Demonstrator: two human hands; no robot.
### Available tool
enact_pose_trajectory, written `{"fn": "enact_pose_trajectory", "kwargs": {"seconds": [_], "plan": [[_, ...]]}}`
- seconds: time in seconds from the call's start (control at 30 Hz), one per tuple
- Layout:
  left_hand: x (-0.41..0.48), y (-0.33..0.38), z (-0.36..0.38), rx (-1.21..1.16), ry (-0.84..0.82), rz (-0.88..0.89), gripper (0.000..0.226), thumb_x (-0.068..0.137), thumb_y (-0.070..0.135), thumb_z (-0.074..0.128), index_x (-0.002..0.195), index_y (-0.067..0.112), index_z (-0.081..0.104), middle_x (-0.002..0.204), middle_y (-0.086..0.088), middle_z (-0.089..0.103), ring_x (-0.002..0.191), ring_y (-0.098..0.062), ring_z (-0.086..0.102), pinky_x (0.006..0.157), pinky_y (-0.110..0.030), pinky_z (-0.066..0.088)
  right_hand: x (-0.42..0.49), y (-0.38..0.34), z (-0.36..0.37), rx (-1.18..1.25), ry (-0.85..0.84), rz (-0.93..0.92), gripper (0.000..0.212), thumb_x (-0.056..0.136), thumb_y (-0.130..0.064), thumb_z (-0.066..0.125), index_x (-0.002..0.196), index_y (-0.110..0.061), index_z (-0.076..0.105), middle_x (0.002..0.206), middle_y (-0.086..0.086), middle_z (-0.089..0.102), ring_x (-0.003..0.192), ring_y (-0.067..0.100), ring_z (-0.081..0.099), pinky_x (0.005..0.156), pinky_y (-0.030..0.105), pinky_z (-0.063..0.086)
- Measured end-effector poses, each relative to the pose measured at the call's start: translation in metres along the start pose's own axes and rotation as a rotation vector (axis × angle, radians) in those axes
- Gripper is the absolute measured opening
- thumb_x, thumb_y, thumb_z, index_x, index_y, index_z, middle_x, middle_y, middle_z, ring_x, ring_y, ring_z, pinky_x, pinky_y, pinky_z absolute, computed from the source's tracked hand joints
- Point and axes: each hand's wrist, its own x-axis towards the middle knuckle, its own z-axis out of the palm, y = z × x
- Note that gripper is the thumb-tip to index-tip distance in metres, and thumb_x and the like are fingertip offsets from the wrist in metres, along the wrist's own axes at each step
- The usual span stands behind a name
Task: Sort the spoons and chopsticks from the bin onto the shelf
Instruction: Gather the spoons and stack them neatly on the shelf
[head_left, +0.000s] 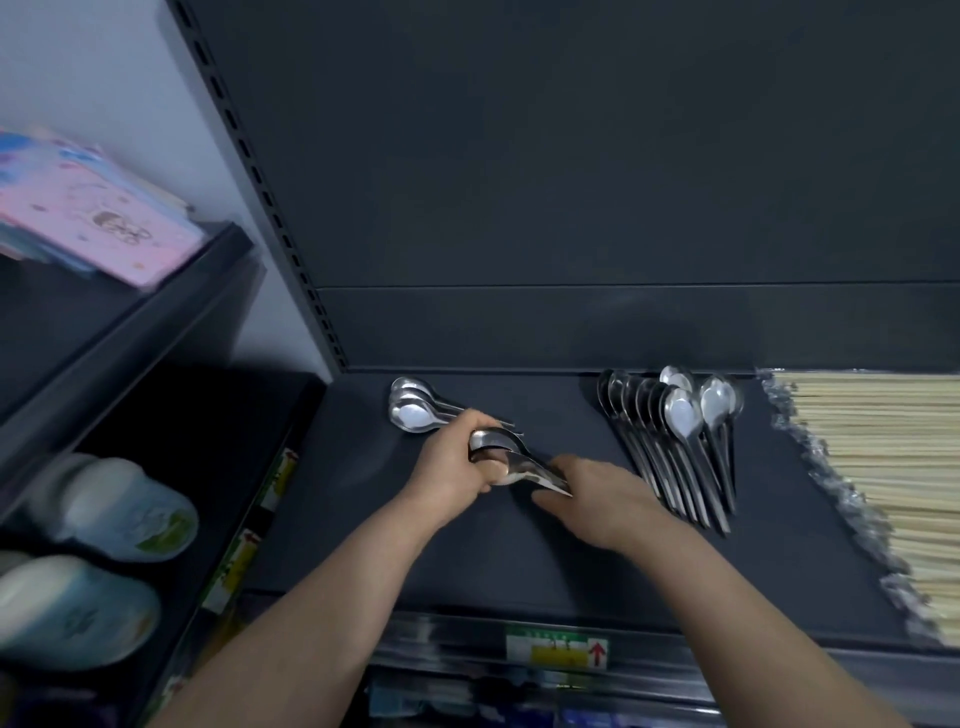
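On the neighbouring rack at your left sit pale cups (119, 509), blurred. On the dark shelf (519, 561), a small pile of spoons (415, 411) lies with bowls left and handles pointing right. Just beside it, your left hand (457, 460) curls round the bowls of the held spoons (511, 457). Their long axis runs left to right, the handle ends pinched in your right hand (605, 504). Next, a row of spoons (672, 436) points bowls at the back panel. Wrapped chopsticks (878, 467) lie crosswise at far right.

Shelf-edge tag (557, 649) — red upward arrow (598, 653), its print too blurred to read
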Motion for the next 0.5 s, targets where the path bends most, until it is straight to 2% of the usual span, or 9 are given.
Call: {"fn": "enact_pose_trajectory", "kwargs": {"seconds": [0.1, 0.17, 0.23, 0.33, 0.43, 0.5], "plan": [[0.001, -0.009, -0.008, 0.168, 0.052, 0.043, 0.022, 0.08, 0.011, 0.071, 0.08, 0.028, 0.057, 0.084, 0.002, 0.07, 0.072, -0.014, 0.062, 0.058, -0.032, 0.053, 0.002, -0.005, 0.006, 0.005, -0.015, 0.009, 0.031, 0.093, -0.051, 0.045, 0.104, -0.024, 0.055, 0.113, 0.002, 0.063, 0.108, 0.026, 0.057, 0.076, 0.031, 0.039], [0.0, -0.013, -0.012, 0.218, 0.052, 0.042, 0.019, 0.08, 0.016, 0.073, 0.081, 0.028, 0.059, 0.08, 0.007, 0.069, 0.067, -0.012, 0.061, 0.052, -0.027, 0.047, 0.003, -0.007, 0.009, -0.031, 0.015, 0.009, 0.03, 0.095, -0.049, 0.044, 0.104, -0.023, 0.056, 0.112, 0.002, 0.064, 0.108, 0.027, 0.058, 0.076, 0.032, 0.039], [-0.001, -0.015, -0.012, 0.127, 0.004, -0.018, 0.028, 0.078, 0.01, 0.076, 0.091, 0.027, 0.059, 0.085, 0.002, 0.07, 0.062, -0.013, 0.062, 0.045, -0.022, 0.043, 0.004, -0.009, 0.013, -0.053, 0.088, 0.008, 0.03, 0.096, -0.047, 0.043, 0.106, -0.023, 0.057, 0.111, 0.003, 0.065, 0.106, 0.028, 0.058, 0.074, 0.033, 0.039], [0.0, -0.018, -0.011, 0.019, -0.041, -0.084, 0.046, 0.074, -0.002, 0.077, 0.104, 0.026, 0.057, 0.096, -0.002, 0.069, 0.065, -0.015, 0.064, 0.047, -0.025, 0.046, 0.005, -0.011, 0.014, -0.047, 0.138, 0.002, 0.032, 0.097, -0.049, 0.041, 0.105, -0.023, 0.058, 0.108, 0.003, 0.066, 0.104, 0.027, 0.059, 0.072, 0.032, 0.039], [0.002, -0.019, -0.01, -0.031, -0.029, -0.041, 0.046, 0.074, -0.001, 0.078, 0.095, 0.033, 0.058, 0.098, 0.0, 0.068, 0.076, -0.013, 0.063, 0.052, -0.017, 0.044, 0.005, -0.011, 0.011, -0.065, 0.04, 0.004, 0.04, 0.093, -0.057, 0.042, 0.112, -0.024, 0.054, 0.113, 0.002, 0.064, 0.109, 0.026, 0.058, 0.078, 0.033, 0.041], [0.002, -0.019, -0.01, -0.026, -0.021, -0.03, 0.036, 0.08, 0.005, 0.074, 0.095, 0.034, 0.059, 0.093, -0.002, 0.068, 0.074, -0.01, 0.062, 0.053, -0.018, 0.044, 0.006, -0.011, 0.009, -0.059, -0.045, 0.018, 0.047, 0.094, -0.06, 0.034, 0.119, -0.023, 0.049, 0.12, 0.004, 0.061, 0.114, 0.027, 0.055, 0.084, 0.035, 0.04]]}}
